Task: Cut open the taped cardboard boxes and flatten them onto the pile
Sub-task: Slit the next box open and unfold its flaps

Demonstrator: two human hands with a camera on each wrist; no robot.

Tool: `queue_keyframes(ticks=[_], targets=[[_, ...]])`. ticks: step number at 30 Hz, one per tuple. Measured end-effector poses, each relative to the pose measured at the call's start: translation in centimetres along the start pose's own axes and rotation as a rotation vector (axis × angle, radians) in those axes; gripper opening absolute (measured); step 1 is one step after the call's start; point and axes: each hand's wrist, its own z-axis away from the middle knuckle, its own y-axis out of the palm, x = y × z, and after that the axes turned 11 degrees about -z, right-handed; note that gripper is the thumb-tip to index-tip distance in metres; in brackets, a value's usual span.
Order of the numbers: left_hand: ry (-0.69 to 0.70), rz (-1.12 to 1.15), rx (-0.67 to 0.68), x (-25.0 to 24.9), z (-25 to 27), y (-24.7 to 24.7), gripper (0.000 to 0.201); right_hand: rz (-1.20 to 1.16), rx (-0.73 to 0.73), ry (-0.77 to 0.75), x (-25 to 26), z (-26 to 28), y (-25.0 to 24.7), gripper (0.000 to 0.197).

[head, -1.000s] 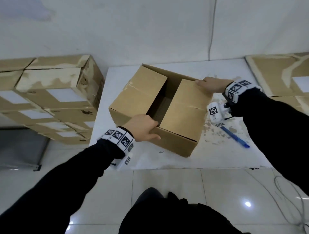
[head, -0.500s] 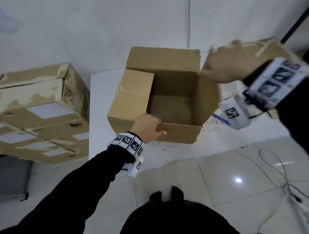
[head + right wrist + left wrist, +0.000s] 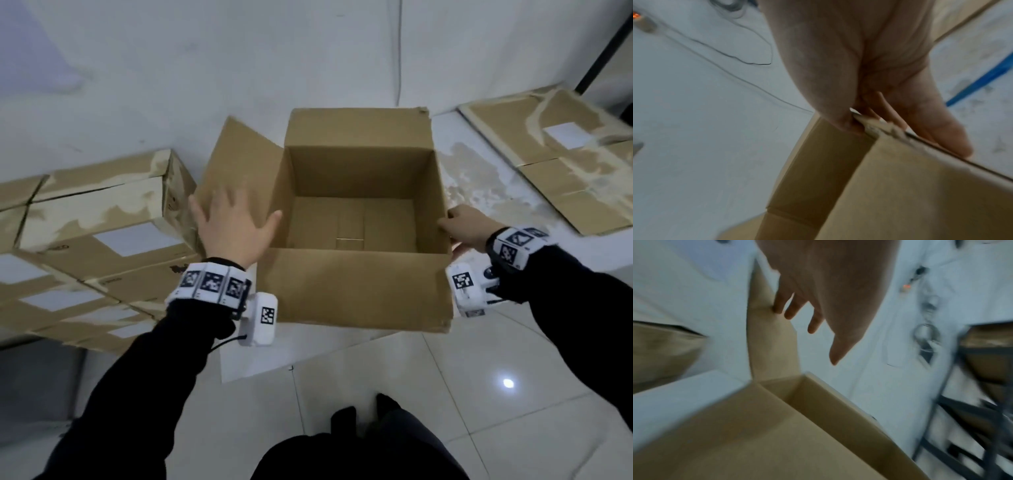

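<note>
An open brown cardboard box [image 3: 356, 284] stands on the white table [image 3: 479, 171], its inside bare. Its left flap [image 3: 239, 161] stands swung outward, and my left hand [image 3: 236, 219] lies against it with fingers straight and spread. In the left wrist view those fingertips [image 3: 779, 308] touch the flap [image 3: 772, 340] above the box corner. My right hand [image 3: 455, 226] pinches the rim of the box's right wall. In the right wrist view the thumb is on one side of the cardboard edge [image 3: 890, 129] and the fingers [image 3: 941, 133] on the other.
Flattened cardboard sheets [image 3: 565, 161] lie on the table's right end. Several taped boxes [image 3: 85, 240] are stacked to the left, close to the flap. A blue cutter [image 3: 982, 79] lies on the table near my right hand. Cables [image 3: 725, 55] run over the tiled floor.
My left hand left the box's front edge and now presses the left flap, which has swung outward. My right hand dropped from above the box to pinch the right wall's rim.
</note>
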Motion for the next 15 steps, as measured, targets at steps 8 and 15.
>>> queue_keyframes(ticks=[8, 15], targets=[[0.052, 0.494, 0.186, 1.6, -2.7, 0.0, 0.071, -0.156, -0.422, -0.363, -0.7, 2.1, 1.8, 0.043], [0.449, 0.786, -0.12, -6.5, -2.4, -8.2, 0.076, -0.278, -0.445, -0.43, -5.4, 4.9, 11.9, 0.074]])
